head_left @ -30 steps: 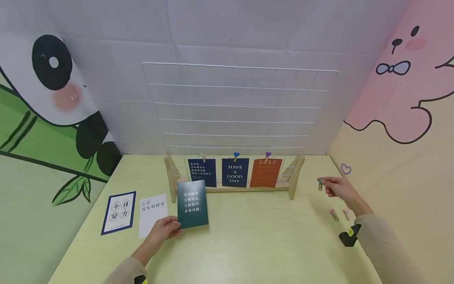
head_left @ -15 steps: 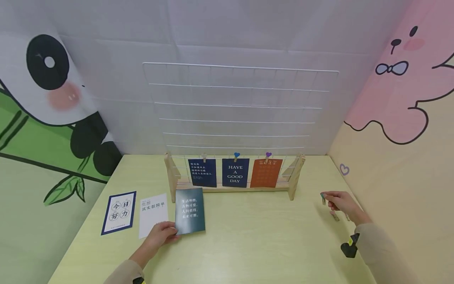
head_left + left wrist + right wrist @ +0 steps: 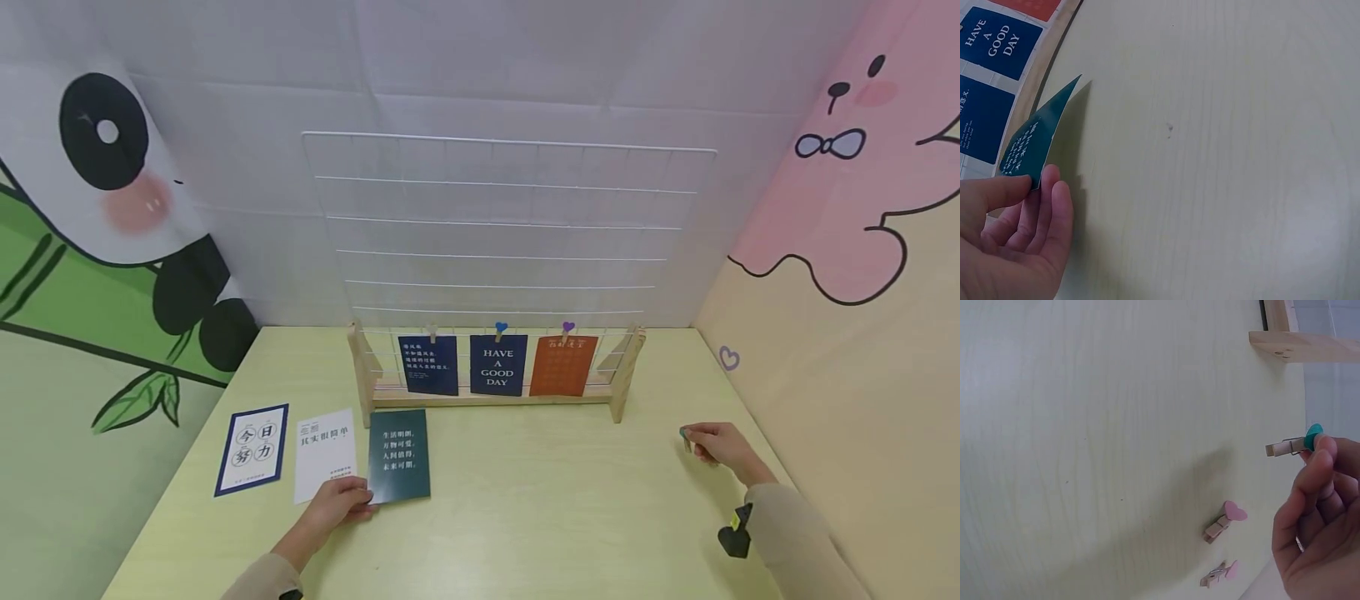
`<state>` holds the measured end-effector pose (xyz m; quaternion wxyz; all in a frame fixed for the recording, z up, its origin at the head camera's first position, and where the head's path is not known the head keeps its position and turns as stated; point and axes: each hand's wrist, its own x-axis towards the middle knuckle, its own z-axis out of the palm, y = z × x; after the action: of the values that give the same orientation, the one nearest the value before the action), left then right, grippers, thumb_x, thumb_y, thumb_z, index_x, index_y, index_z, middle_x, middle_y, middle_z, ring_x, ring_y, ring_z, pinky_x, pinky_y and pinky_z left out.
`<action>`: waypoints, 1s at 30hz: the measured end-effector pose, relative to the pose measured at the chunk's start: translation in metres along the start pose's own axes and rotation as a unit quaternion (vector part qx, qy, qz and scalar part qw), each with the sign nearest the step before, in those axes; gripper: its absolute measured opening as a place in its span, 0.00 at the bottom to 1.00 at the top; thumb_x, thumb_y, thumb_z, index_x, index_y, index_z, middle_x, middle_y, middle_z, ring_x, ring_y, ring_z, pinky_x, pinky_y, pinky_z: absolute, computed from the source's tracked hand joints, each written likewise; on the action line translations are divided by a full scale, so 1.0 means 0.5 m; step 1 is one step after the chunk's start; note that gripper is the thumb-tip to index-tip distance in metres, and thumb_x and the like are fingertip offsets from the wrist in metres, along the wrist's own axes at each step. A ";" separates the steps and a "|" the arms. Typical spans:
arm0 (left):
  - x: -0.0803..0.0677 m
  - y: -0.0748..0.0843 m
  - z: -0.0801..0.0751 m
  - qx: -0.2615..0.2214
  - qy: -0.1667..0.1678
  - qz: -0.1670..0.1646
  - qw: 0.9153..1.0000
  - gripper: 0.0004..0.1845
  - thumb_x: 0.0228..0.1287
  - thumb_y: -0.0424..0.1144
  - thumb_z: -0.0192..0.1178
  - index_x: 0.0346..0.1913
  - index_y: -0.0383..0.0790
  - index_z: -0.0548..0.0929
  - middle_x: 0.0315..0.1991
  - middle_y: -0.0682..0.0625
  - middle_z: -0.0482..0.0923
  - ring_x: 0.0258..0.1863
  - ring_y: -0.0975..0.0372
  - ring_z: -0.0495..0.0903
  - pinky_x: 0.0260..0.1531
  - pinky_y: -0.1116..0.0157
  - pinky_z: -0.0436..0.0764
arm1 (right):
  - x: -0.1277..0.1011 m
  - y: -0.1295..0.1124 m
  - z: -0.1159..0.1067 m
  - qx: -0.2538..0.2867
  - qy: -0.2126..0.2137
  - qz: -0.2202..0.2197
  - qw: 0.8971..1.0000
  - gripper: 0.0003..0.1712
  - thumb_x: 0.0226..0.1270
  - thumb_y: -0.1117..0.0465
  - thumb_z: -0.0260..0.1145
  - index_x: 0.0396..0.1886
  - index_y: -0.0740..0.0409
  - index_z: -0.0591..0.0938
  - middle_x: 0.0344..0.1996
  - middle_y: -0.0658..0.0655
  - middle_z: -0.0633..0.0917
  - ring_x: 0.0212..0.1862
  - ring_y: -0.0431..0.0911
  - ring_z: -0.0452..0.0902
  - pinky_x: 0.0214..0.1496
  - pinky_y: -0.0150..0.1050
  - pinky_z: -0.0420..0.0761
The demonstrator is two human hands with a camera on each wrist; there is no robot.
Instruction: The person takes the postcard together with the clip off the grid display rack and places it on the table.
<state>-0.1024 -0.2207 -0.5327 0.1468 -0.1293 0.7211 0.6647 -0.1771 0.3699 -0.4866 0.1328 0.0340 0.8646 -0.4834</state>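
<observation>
My left hand [image 3: 332, 510] pinches a dark green card [image 3: 399, 456] with white writing by its lower left corner. In the left wrist view the green card [image 3: 1032, 140] is tilted, its shadow falling on the table beside it. At the right side, my right hand [image 3: 726, 450] pinches a small wooden clothespin [image 3: 1288, 447] by its teal end, above the table. Two clothespins with pink hearts, one larger [image 3: 1221, 522] and one smaller [image 3: 1219, 574], lie below that hand in the right wrist view. In the head view the right hand hides them.
A wooden-ended wire rack [image 3: 628, 375] stands at the back, with two navy cards [image 3: 498, 367] and an orange card [image 3: 562, 367] clipped on. A blue-bordered card [image 3: 251, 450] and a white card [image 3: 322, 450] lie on the table's left. A white wire grid [image 3: 495, 183] rises behind.
My left hand has brought the green card lower and slightly left, away from the rack's front. My right hand has come down with the clothespin, covering the pink-heart clothespins in the head view.
</observation>
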 end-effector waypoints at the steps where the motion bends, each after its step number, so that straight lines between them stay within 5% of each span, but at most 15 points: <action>1: -0.001 0.000 0.000 0.002 -0.001 0.000 1.000 0.12 0.55 0.22 0.51 0.41 0.14 0.69 0.29 0.40 0.77 0.27 0.54 0.80 0.30 0.61 0.79 | 0.000 0.004 0.002 -0.001 0.002 0.002 1.000 0.20 0.65 0.63 0.52 0.48 0.78 0.71 0.17 0.53 0.75 0.19 0.38 0.66 0.20 0.31 0.68; 30: 0.025 -0.003 0.005 0.049 0.073 -0.029 0.996 0.10 0.56 0.24 0.52 0.40 0.21 0.70 0.24 0.42 0.78 0.21 0.56 0.79 0.22 0.63 0.80 | 0.005 0.074 0.024 -0.044 0.038 0.048 0.997 0.15 0.62 0.68 0.52 0.39 0.81 0.73 0.15 0.53 0.75 0.19 0.41 0.69 0.21 0.32 0.72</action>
<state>-0.1131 -0.2182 -0.5388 0.1192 -0.1912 0.7574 0.6129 -0.1704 0.3793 -0.5239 0.1236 0.0878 0.8870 -0.4361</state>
